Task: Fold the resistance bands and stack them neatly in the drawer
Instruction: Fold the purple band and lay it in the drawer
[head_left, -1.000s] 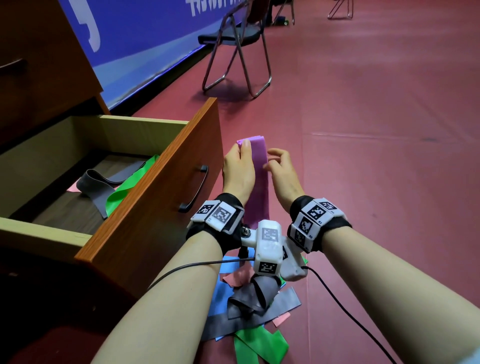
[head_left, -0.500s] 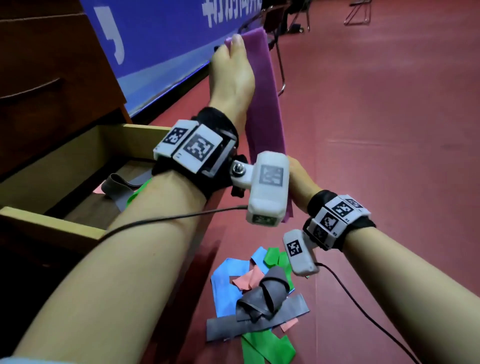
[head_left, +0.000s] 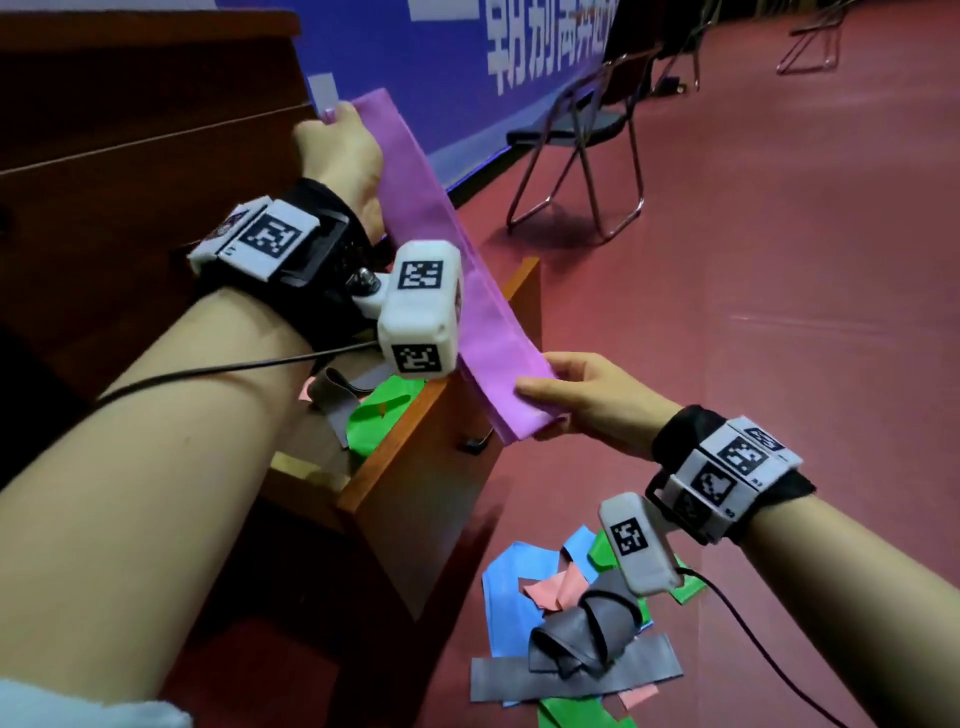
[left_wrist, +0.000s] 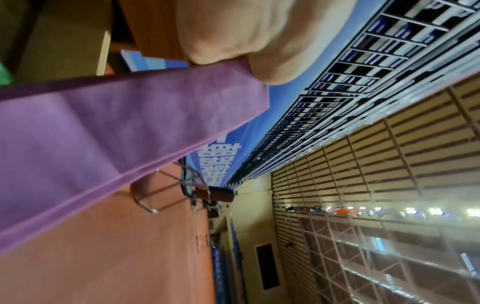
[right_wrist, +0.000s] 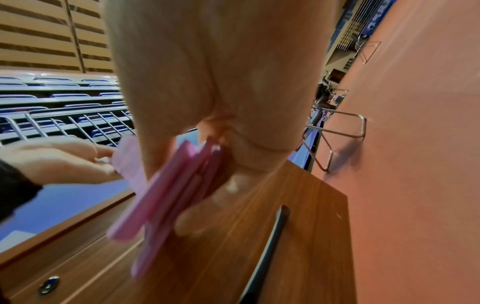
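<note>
Purple band (head_left: 457, 291) taut between left hand (head_left: 340, 150) gripping far end, right hand (head_left: 587, 400) pinching near end. Bring ends together, edges aligned, above open drawer (head_left: 415, 415).

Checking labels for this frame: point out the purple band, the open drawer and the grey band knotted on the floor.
purple band (head_left: 441, 249): head view, middle of the stretched strip between the hands.
open drawer (head_left: 441, 415): head view, top edge of its wooden front panel.
grey band (head_left: 582, 639): head view, the knotted bundle on the floor pile.
</note>
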